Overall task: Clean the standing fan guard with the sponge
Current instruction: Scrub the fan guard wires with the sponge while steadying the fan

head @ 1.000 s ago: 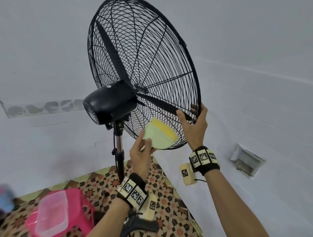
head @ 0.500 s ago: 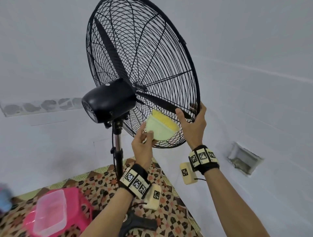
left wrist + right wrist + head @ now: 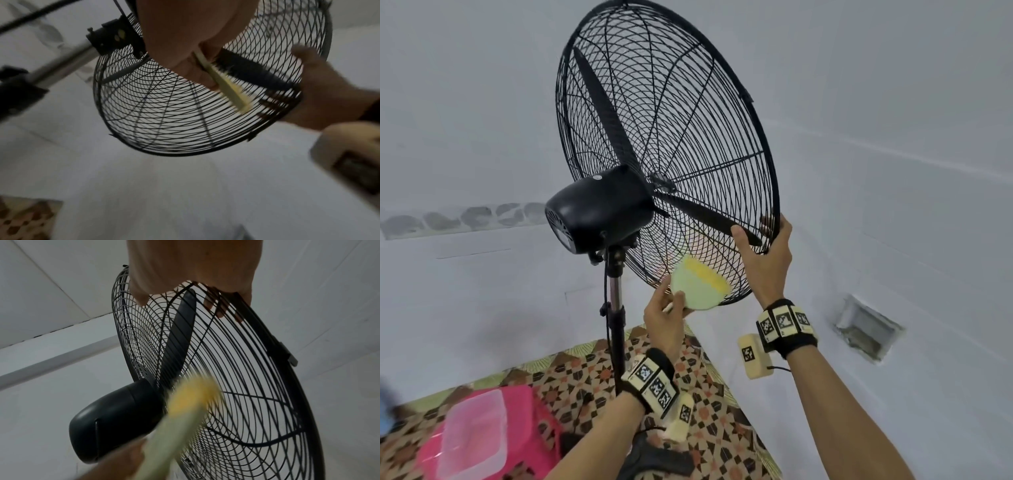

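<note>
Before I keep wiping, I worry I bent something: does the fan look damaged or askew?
Nothing stands out. The fan guard looks round and unbroken, the right hand grips its rim, and the left hand holds the sponge against the wires.

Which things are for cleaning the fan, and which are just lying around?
For the job:
- fan guard, black wire
- sponge, green and yellow, pinched in the left hand
- right hand, gripping the guard's rim

Just lying about:
- pink stool
- clear plastic box on it
- patterned mat
</note>
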